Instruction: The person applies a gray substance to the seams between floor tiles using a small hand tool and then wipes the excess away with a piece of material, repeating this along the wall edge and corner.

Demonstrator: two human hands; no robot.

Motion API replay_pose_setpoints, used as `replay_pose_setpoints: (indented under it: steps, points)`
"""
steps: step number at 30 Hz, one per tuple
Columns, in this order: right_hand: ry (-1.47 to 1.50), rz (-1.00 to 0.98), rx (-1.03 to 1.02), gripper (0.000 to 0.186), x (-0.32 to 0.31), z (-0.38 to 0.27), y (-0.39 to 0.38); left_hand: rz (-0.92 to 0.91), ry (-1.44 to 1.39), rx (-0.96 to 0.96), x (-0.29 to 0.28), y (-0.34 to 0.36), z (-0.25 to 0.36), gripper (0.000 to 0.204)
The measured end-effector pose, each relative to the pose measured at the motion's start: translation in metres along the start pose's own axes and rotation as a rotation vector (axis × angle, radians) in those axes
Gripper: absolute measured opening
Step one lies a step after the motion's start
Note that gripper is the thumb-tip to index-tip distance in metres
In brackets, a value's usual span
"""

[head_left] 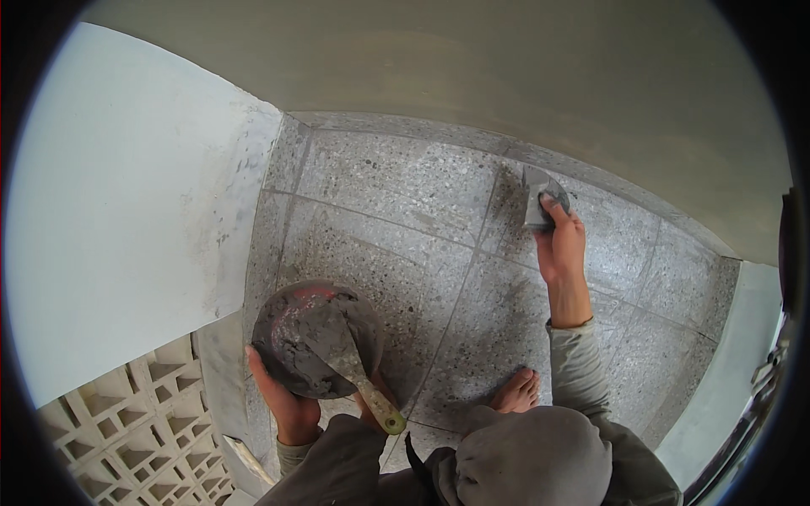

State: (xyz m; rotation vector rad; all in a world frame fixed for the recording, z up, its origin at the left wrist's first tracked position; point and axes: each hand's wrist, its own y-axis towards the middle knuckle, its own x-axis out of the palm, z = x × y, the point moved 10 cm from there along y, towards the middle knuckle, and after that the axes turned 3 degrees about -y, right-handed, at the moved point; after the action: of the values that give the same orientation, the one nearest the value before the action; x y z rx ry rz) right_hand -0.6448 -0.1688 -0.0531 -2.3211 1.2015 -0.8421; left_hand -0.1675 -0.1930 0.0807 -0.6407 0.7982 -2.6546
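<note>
My left hand (289,406) is wrapped round the lower left side of a round bowl (370,325) and holds it up. Dark grey wet paste (291,350) fills much of the bowl, with reddish patches near its far rim. A putty knife (369,390) lies in the paste, its handle sticking out over the near rim. Out over the floor to the right, my right hand (561,244) grips a flat scraper blade (534,212) smeared with grey paste. The scraper is close to a tile joint near the far wall; whether it touches the floor I cannot tell.
Speckled grey floor tiles (380,177) meet a low tiled skirting (405,126) beneath the olive wall (506,59). A white wall (143,194) rises on the left, above pale openwork blocks (143,413). My bare foot (516,392) stands on the tiles.
</note>
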Motion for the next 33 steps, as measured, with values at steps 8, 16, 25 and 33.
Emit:
replay_pose_setpoints:
  steps: [8, 16, 25, 33]
  points:
    - [-0.606, 0.411, -0.553, 0.015, 0.027, -0.001, 0.013, 0.001, 0.032, -0.024, -0.003, 0.007, -0.005, 0.063]
    - [-0.756, 0.366, -0.530, 0.018, 0.094, 0.029, 0.016, 0.064, 0.022, -0.037, -0.020, 0.006, 0.000, 0.064]
    - [-0.994, -0.158, -0.692, 0.034, 0.173, 0.037, -0.026, 0.081, -0.038, -0.010, -0.024, 0.005, 0.010, 0.063]
    - [-1.526, -0.638, -1.323, 0.052, 0.192, 0.011, -0.051, 0.128, -0.051, 0.013, -0.041, -0.007, 0.018, 0.061]
